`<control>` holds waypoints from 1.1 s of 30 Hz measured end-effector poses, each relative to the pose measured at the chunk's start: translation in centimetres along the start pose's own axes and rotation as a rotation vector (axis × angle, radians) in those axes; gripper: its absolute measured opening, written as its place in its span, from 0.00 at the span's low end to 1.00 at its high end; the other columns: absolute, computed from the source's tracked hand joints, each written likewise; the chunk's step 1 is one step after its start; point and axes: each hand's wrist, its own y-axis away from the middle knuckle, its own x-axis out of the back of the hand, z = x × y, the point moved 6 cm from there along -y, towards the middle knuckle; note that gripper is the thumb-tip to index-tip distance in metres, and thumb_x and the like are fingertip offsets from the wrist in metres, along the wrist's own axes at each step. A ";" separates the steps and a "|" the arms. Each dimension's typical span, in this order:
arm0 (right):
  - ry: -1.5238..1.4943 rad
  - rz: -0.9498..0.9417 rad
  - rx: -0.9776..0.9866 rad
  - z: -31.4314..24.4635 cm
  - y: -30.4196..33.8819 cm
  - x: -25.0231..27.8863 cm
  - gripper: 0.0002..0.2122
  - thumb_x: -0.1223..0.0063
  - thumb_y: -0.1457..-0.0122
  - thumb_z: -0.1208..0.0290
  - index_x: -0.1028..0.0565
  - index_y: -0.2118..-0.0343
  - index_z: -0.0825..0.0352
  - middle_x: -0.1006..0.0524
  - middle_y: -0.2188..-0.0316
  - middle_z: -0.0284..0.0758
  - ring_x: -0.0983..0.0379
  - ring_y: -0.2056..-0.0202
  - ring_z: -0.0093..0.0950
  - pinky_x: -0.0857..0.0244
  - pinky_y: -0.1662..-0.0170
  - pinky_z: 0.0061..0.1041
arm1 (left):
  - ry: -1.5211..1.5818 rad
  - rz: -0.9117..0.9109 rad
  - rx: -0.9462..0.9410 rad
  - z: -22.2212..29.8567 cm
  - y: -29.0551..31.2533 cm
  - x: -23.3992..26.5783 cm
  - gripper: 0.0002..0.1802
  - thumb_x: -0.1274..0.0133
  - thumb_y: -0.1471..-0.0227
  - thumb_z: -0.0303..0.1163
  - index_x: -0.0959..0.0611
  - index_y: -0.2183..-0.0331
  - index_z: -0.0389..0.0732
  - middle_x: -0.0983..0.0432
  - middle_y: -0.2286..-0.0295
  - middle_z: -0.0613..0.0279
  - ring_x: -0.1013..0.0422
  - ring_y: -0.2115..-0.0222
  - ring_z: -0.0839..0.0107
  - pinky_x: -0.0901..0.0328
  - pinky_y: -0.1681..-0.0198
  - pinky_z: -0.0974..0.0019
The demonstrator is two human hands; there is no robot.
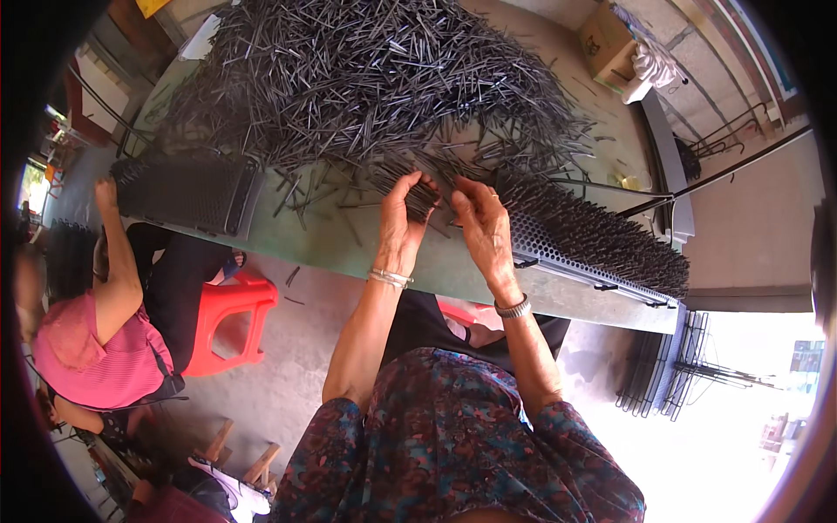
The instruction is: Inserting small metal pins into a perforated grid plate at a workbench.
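My left hand (pixel 401 227) is closed around a bundle of thin dark rods (pixel 394 177), whose ends fan out past the fingers. Close beside it, my right hand (pixel 484 235) pinches a few rods between thumb and fingers, touching or nearly touching the bundle; its fingertips are partly hidden. Just right of that hand stands a long perforated rack (pixel 540 240), with many dark rods (pixel 602 231) upright in its holes. Beyond both hands a large heap of loose dark rods (pixel 375 78) covers much of the green table (pixel 336 253).
Another perforated rack (pixel 196 196) lies at the table's left end, near a co-worker's arm (pixel 118 235). A red plastic stool (pixel 235 318) stands on the floor there. A cardboard box (pixel 608 48) with white cloth sits at the back right. Wire racks (pixel 658 370) stand below the right end.
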 end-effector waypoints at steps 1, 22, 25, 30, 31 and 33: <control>-0.040 -0.007 -0.018 0.0 0.3 0.0 0.15 0.50 0.35 0.66 0.26 0.52 0.73 0.27 0.63 0.32 0.30 0.66 0.18 0.33 0.64 0.18 | -0.022 -0.045 0.044 -0.3 0.6 -0.5 0.08 0.45 0.47 0.31 0.21 0.66 0.38 0.22 0.71 0.60 0.25 0.70 0.69 0.27 0.62 0.59; -0.134 -0.208 -0.336 0.4 4.0 6.4 0.10 0.41 0.43 0.72 0.25 0.64 0.73 0.24 0.72 0.35 0.28 0.72 0.19 0.35 0.69 0.21 | -0.359 -0.053 0.252 -6.1 12.1 -3.2 0.10 0.41 0.51 0.26 0.18 0.64 0.32 0.20 0.74 0.55 0.22 0.76 0.67 0.28 0.75 0.67; -0.175 -0.231 -0.288 0.4 4.2 6.5 0.08 0.42 0.42 0.74 0.27 0.64 0.72 0.23 0.75 0.32 0.30 0.73 0.16 0.34 0.70 0.19 | -0.402 -0.024 0.265 -6.6 12.3 -2.8 0.11 0.40 0.51 0.27 0.18 0.64 0.33 0.19 0.74 0.55 0.22 0.76 0.68 0.28 0.75 0.67; -0.179 -0.232 -0.199 0.0 4.2 6.8 0.10 0.43 0.41 0.75 0.26 0.59 0.72 0.23 0.74 0.31 0.30 0.72 0.16 0.34 0.68 0.19 | -0.437 -0.010 0.289 -7.1 12.6 -2.4 0.11 0.40 0.52 0.29 0.18 0.65 0.34 0.19 0.74 0.56 0.23 0.76 0.69 0.28 0.74 0.68; -0.181 -0.231 -0.203 0.1 4.2 6.9 0.10 0.43 0.41 0.75 0.26 0.59 0.72 0.23 0.74 0.31 0.30 0.72 0.16 0.34 0.68 0.19 | -0.440 -0.008 0.292 -7.1 12.7 -2.5 0.11 0.40 0.52 0.29 0.18 0.65 0.34 0.19 0.74 0.56 0.23 0.76 0.69 0.28 0.74 0.68; -0.121 -0.269 -0.222 0.6 4.3 7.1 0.09 0.43 0.42 0.76 0.25 0.59 0.70 0.21 0.71 0.33 0.28 0.72 0.18 0.32 0.67 0.20 | -0.464 -0.003 0.289 -7.0 12.8 -2.7 0.11 0.40 0.52 0.28 0.18 0.64 0.34 0.19 0.74 0.57 0.23 0.76 0.70 0.28 0.74 0.69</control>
